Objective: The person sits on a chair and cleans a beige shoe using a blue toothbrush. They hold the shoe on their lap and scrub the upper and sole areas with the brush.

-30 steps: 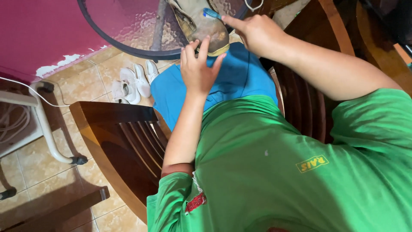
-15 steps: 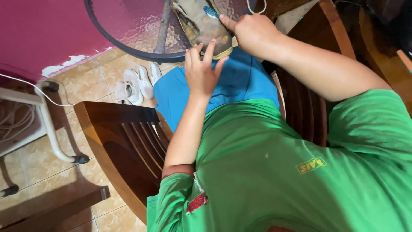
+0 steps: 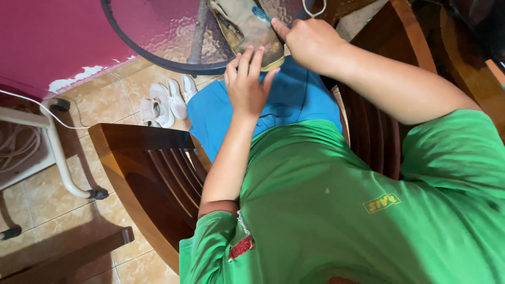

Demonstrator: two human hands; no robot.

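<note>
Okay, your left hand lies flat on the near end of the worn tan shoe — fingers spread and extended, gripping nothing, tips on the shoe's sole edge. Your right hand is curled into a loose fist just beside the shoe's right side, index finger pointing out and touching the shoe near a small blue object (too small to tell what it is). Can't tell whether the curled fingers hold anything.

The shoe sits on the round glass counter with a dark rim, at its near edge, lying lengthwise away from you. A white cord loops just past your right hand.

You're seated in a dark wooden chair — green shirt, blue shorts under your left wrist. On the tiled floor left of your knee: a pair of white shoes, near the counter's rim. Further left, a white tubular frame with a thin white cable.
</note>
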